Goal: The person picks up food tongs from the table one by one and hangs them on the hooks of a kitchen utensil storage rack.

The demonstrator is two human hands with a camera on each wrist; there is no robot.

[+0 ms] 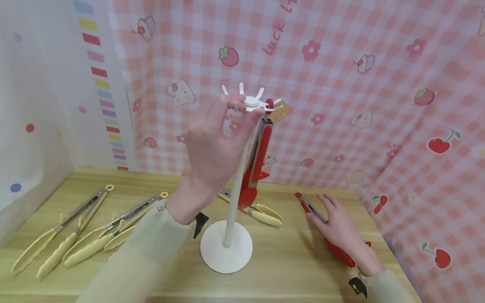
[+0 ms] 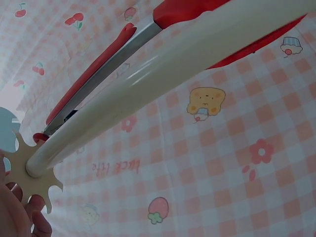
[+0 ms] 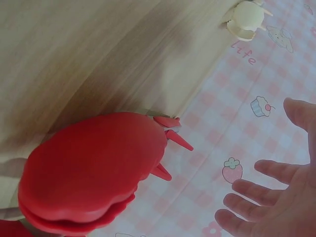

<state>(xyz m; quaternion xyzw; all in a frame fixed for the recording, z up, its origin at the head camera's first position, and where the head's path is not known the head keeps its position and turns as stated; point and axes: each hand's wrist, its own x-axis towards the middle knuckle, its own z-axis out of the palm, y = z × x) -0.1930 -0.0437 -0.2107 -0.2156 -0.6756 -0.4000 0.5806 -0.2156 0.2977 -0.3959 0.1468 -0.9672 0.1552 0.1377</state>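
Note:
My left hand (image 1: 212, 139) pinches the hooked top (image 1: 251, 101) of a white hanging stand, thumb and fingers at its hub. From one hook a pair of red-tipped tongs (image 1: 266, 143) hangs beside the pole (image 1: 235, 198); the left wrist view shows the hooked top (image 2: 32, 180) from below. At the right, my right hand (image 1: 339, 227) is over red kitchen tongs (image 1: 339, 253) lying on the table, partly hiding them. In the right wrist view, that hand's fingers (image 3: 261, 192) are spread and apart from the scalloped red tong head (image 3: 94, 168).
Several cream-yellow tongs (image 1: 89, 251) lie at the left of the wooden table (image 1: 280, 269), some partly behind my left sleeve. Another yellow pair (image 1: 267, 216) lies behind the stand's round base (image 1: 212, 252). Checked cloth (image 1: 326, 139) hangs behind and at the right.

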